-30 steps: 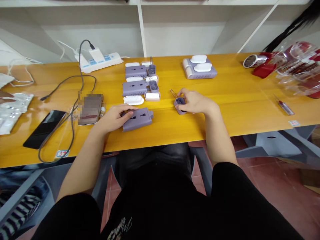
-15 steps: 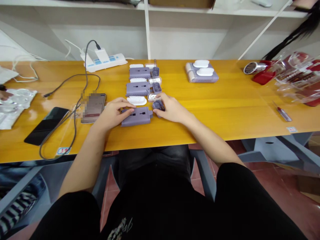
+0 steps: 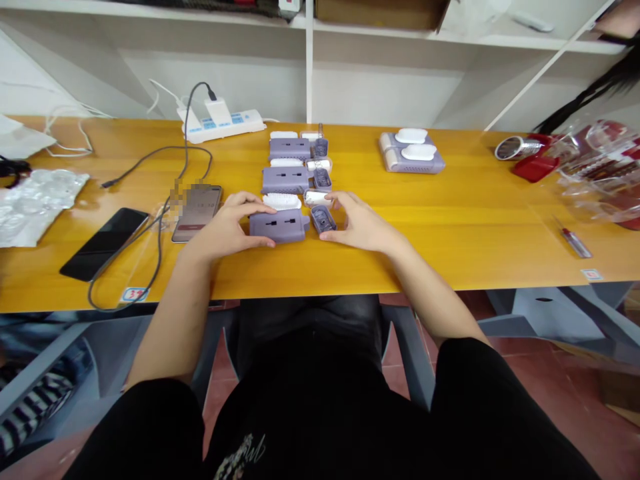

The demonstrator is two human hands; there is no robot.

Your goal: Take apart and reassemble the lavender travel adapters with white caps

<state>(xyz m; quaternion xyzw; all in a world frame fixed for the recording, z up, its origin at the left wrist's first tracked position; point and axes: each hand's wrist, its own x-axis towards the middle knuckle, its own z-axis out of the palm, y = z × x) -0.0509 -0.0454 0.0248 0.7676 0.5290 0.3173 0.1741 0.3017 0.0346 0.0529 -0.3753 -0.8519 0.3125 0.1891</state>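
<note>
- The left hand [image 3: 227,230] has its fingers apart at the left end of a purple case [image 3: 281,227], thumb at the near edge; whether they grip it, I cannot tell.
- The right hand [image 3: 361,223] has its fingers apart around a small purple cup [image 3: 317,225], thumb at its near side; any grip is unclear.
- Case and cup lie side by side on the table [image 3: 475,227].
- A white piece [image 3: 283,201] lies just beyond the case.
- A phone [image 3: 200,207] lies near the left hand.
</note>
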